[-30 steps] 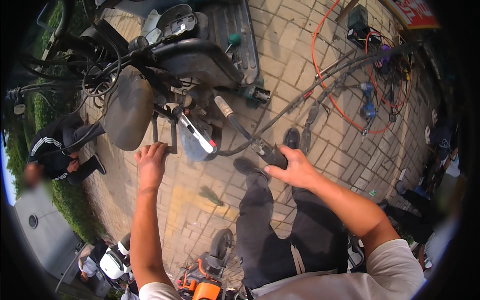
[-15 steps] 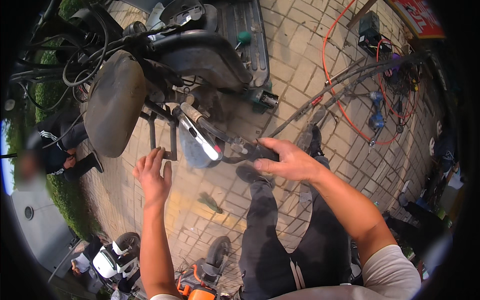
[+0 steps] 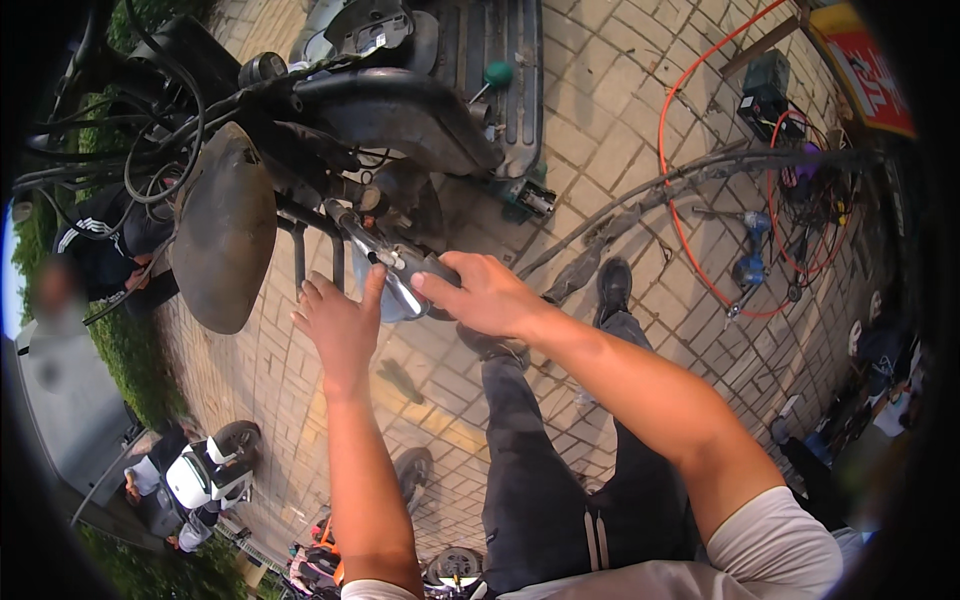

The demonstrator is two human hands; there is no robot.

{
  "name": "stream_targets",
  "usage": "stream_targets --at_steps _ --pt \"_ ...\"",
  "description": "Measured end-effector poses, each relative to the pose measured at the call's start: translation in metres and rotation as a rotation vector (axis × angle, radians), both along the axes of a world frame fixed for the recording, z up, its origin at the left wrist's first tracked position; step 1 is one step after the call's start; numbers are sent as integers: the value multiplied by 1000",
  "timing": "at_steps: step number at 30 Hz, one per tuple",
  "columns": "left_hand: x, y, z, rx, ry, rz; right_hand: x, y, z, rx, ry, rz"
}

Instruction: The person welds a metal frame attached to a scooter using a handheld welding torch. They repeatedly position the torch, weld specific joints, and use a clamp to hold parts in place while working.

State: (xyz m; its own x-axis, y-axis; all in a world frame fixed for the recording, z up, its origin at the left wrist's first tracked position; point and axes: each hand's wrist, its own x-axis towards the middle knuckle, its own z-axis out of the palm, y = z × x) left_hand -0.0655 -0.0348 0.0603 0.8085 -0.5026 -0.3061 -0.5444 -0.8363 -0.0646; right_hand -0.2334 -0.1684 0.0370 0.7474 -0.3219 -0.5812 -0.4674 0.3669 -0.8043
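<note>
My right hand (image 3: 490,295) is wrapped round the end of a dark tube (image 3: 433,268) with a metal fitting (image 3: 397,258) on it; I cannot tell exactly what part it is. The tube runs up to the underside of a partly stripped two-wheeler, below its worn saddle (image 3: 225,240). Beside the tube is a shiny curved piece (image 3: 402,300), partly hidden by my hands. My left hand (image 3: 340,325) is open with fingers spread, close to the shiny piece and the frame bars (image 3: 318,250). It holds nothing.
Paving bricks (image 3: 600,150) cover the ground. To the right lie a thick dark cable (image 3: 640,195), an orange hose (image 3: 664,130), a blue power drill (image 3: 752,245) and tangled wires. A person (image 3: 110,240) crouches at left. A white scooter (image 3: 200,475) stands behind.
My right hand has moved left and up with the tube end, towards the two-wheeler. My left hand has shifted right, nearer to it, its fingers still spread.
</note>
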Motion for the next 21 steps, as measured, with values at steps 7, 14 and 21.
stream_targets --at_steps 7,14,21 --pt "12 -17 6 -79 111 136 5 -7 -19 69 -71 -10" --pt "14 -26 8 -125 131 241 9 -9 -17 248 -51 -57" --pt "18 -31 -2 -176 139 308 16 -6 -10 462 -57 -121"
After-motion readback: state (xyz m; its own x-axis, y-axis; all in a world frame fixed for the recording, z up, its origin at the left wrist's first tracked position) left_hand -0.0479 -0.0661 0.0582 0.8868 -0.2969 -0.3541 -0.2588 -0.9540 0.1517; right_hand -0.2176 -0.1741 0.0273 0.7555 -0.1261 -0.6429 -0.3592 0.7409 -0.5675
